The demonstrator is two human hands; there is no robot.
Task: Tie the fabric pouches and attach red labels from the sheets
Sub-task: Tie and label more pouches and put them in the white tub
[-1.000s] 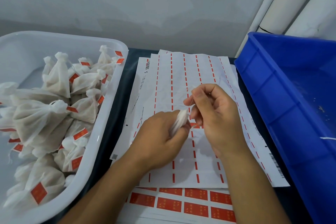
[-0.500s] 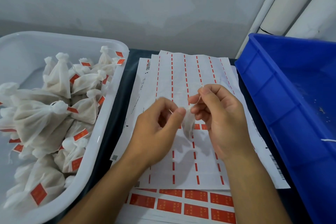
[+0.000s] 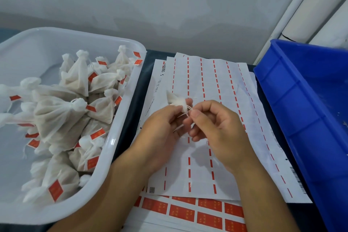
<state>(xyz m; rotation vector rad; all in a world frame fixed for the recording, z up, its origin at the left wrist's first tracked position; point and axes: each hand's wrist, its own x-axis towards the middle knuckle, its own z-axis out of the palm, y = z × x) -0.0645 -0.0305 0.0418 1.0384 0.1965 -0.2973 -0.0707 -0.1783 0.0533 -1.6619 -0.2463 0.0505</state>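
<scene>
Head view: small white fabric pouch (image 3: 174, 99) held up over the white peeled label sheets (image 3: 199, 84), poking out above and left of the left hand's (image 3: 160, 133) fingertips. Left hand pinches the pouch neck. Right hand (image 3: 216, 128) just beside it, thumb and forefinger pinching the thin white drawstrings (image 3: 185, 112) coming off the pouch; other fingers curled. Sheet of unused red rectangular labels (image 3: 188, 211) at near edge, partly under the peeled sheets. White plastic tub (image 3: 120, 137) left, full of tied white pouches with red tags (image 3: 75, 103). Blue plastic bin (image 3: 293, 100) right.
</scene>
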